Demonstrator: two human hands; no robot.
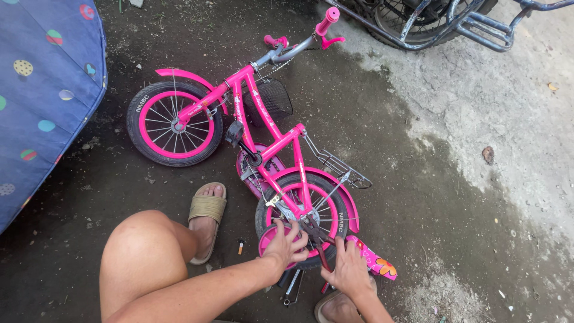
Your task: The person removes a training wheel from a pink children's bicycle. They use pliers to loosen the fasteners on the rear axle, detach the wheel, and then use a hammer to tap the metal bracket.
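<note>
a glossy pink child's bicycle [272, 140] lies on its side on dark, damp, gritty ground [430, 203], its ribbed black tyres and thin steel spokes showing. the left hand [287, 245] rests with fingers spread on the rear wheel [305, 218] near the hub. the right hand [348, 269] is closed around red-handled pliers [317, 239], whose jaws sit at the axle; what they bite is too small to make out. a spanner [292, 288] lies half hidden under the forearm. a black mesh basket [272, 98], wire rear rack [338, 164], sandalled foot [206, 218] and spotted blue cloth [42, 101] lie around; a metal frame [442, 24] is cut off above.
</note>
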